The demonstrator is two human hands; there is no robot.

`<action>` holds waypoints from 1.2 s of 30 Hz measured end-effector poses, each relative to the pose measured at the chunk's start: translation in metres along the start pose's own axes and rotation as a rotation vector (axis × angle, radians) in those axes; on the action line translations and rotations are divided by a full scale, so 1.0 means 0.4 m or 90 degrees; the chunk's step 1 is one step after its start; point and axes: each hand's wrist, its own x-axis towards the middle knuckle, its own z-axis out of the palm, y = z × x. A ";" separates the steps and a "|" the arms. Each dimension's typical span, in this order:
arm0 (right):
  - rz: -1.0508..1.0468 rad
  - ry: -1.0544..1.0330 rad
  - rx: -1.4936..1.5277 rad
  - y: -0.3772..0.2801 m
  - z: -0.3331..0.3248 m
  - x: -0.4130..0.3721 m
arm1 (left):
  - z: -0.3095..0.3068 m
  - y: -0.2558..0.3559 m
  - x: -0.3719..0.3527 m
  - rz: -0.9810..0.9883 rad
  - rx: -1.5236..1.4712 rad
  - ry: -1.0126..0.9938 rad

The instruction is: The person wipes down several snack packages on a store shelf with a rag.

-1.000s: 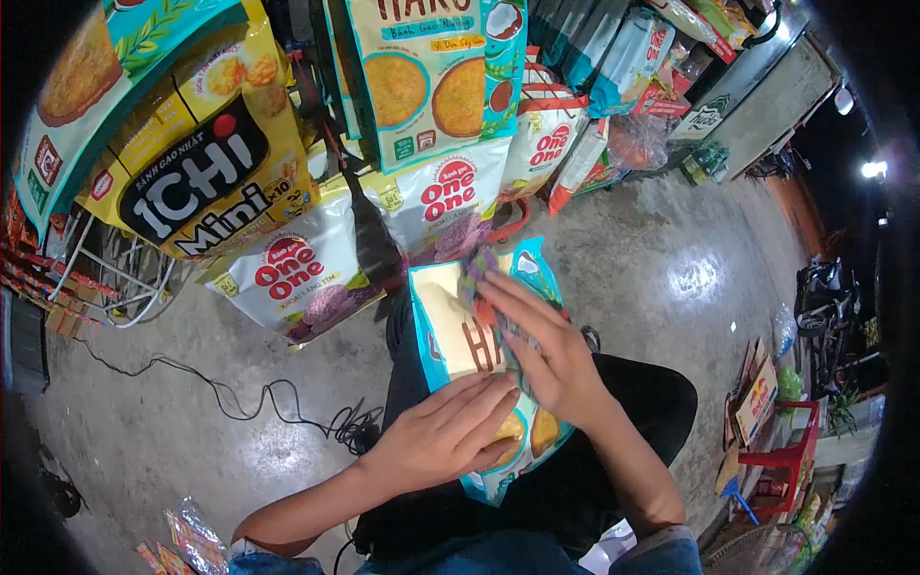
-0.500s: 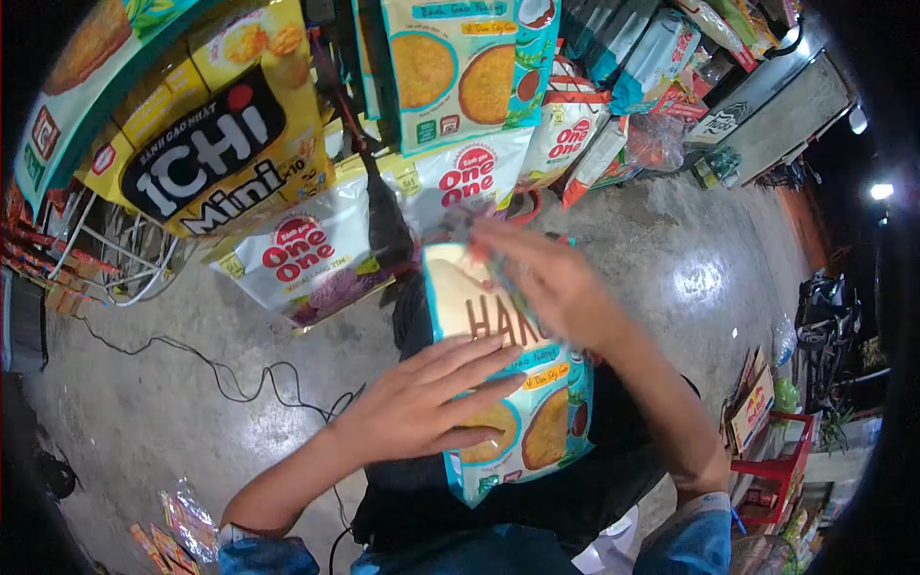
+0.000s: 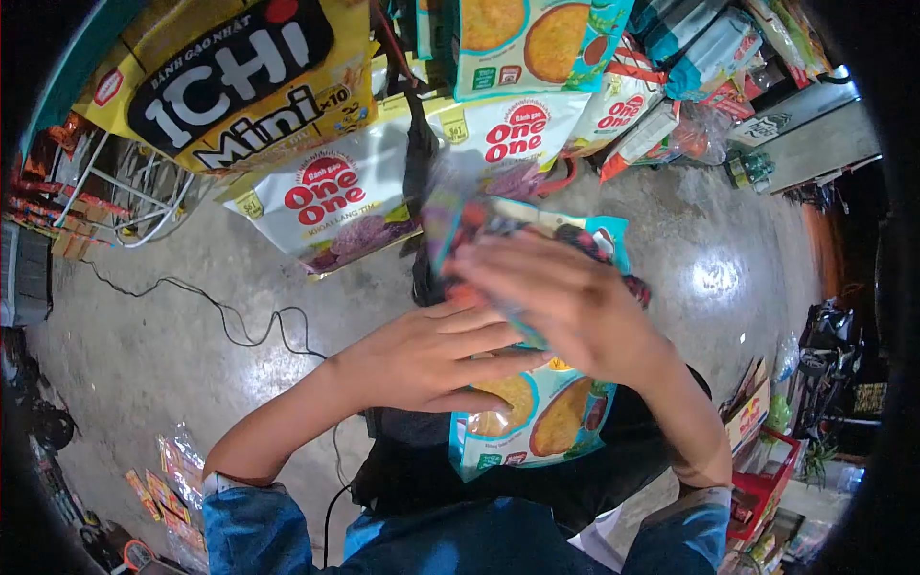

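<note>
A teal and cream rice cracker bag (image 3: 556, 426) lies on my dark-clothed lap, its lower half showing pictures of round crackers. My left hand (image 3: 431, 359) rests flat on the bag's left side, fingers spread. Over the upper part of the bag is my right hand (image 3: 565, 297), smeared by motion. It grips a multicoloured patterned cloth (image 3: 470, 225), which spreads across the bag's top and hides the printed lettering. The fingertips of my two hands overlap near the middle of the bag.
In front hang a yellow Ichi Mini bag (image 3: 240, 86), white One One bags (image 3: 331, 206) and another teal cracker bag (image 3: 537, 57). A black cable (image 3: 244, 335) runs over the concrete floor (image 3: 153, 374). A red plastic piece of furniture (image 3: 767, 479) stands at right.
The cloth now covers the bag's upper part, where lettering showed before. My right hand has moved down closer to my left hand. The view has shifted, so the hanging bags sit further right.
</note>
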 end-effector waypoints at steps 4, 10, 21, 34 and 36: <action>0.010 0.056 0.059 0.152 0.017 0.011 | 0.012 -0.016 0.034 0.081 0.042 0.129; -0.107 -0.037 0.130 0.012 0.032 0.036 | 0.014 -0.005 -0.017 0.029 0.073 0.051; 0.000 0.036 0.144 0.037 0.042 0.047 | 0.004 -0.004 -0.029 0.020 0.112 0.061; 0.518 0.237 0.442 0.208 0.109 -0.236 | -0.002 -0.003 -0.048 0.035 0.096 0.025; 0.528 0.435 0.580 0.198 0.122 -0.208 | -0.008 0.004 -0.055 0.028 0.151 0.037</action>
